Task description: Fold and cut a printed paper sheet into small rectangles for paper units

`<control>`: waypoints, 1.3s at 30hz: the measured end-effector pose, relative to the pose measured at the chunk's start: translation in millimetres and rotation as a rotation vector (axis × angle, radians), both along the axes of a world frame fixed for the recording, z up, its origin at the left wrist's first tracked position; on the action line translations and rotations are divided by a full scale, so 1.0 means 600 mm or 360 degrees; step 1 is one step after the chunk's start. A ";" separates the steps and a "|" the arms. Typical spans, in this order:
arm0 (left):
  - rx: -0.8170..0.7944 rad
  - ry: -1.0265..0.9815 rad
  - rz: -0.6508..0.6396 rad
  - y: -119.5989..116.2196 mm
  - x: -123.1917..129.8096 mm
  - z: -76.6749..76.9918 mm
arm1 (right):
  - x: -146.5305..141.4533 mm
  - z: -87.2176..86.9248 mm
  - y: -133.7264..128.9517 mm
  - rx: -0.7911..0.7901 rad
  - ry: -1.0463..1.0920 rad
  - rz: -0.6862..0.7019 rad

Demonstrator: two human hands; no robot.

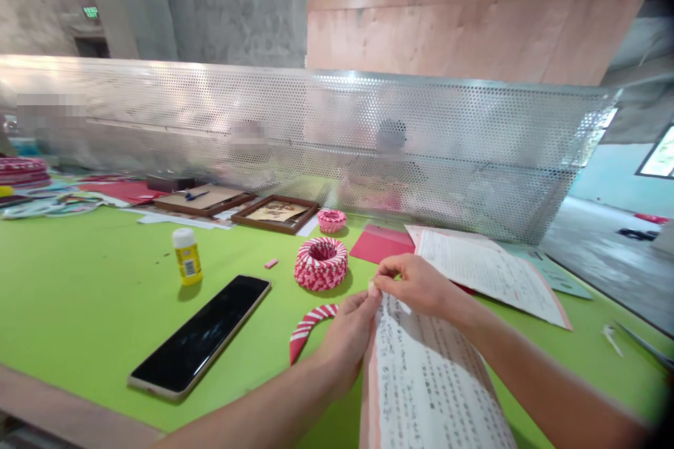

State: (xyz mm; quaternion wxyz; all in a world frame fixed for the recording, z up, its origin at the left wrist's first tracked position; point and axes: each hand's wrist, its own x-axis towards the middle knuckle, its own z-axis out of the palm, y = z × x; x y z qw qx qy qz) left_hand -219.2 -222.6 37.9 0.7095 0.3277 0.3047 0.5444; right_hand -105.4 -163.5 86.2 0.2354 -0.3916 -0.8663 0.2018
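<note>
A sheet of paper (426, 379) covered in handwriting, with a pink margin, hangs toward me from both hands. My left hand (347, 330) pinches its top left corner between thumb and fingers. Close beside it, my right hand (418, 284) pinches the top edge, fingers bent; the fingertips of the two hands nearly meet. A curved red-and-white striped paper strip (310, 326) lies partly behind my left hand. Just beyond sit a pink-and-white woven paper ring (321, 265) and a smaller similar ring (332, 222).
Left are a phone (203, 337) and a yellow glue stick (187, 258). Wooden frames (276, 214) stand near the perforated metal divider (447, 154). More written sheets (484, 270) and red paper (384, 244) lie right. A metal tool (642, 344) shows at the right edge.
</note>
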 end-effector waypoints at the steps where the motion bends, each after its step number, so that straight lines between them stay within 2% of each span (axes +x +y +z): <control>1: 0.0005 -0.0005 -0.0005 0.000 0.000 0.000 | 0.000 0.000 -0.001 0.0003 -0.0004 -0.0002; 12: 0.0028 0.0062 -0.0004 -0.003 0.000 -0.002 | 0.001 -0.002 0.002 0.0094 -0.0042 -0.0103; 20: 0.0069 0.0158 0.0002 0.010 -0.007 -0.008 | 0.008 0.011 0.013 0.0136 -0.0185 -0.0035; 25: 0.0027 0.0239 -0.0012 0.011 -0.008 -0.009 | 0.015 0.028 0.020 0.0284 -0.0240 -0.0162; 31: 0.0154 0.0369 -0.0141 0.000 -0.004 -0.004 | 0.027 0.037 0.022 0.0433 -0.0269 -0.0317; 39: 0.0186 0.0578 0.0013 0.000 -0.002 -0.008 | 0.033 0.038 0.017 0.0536 -0.0266 -0.0449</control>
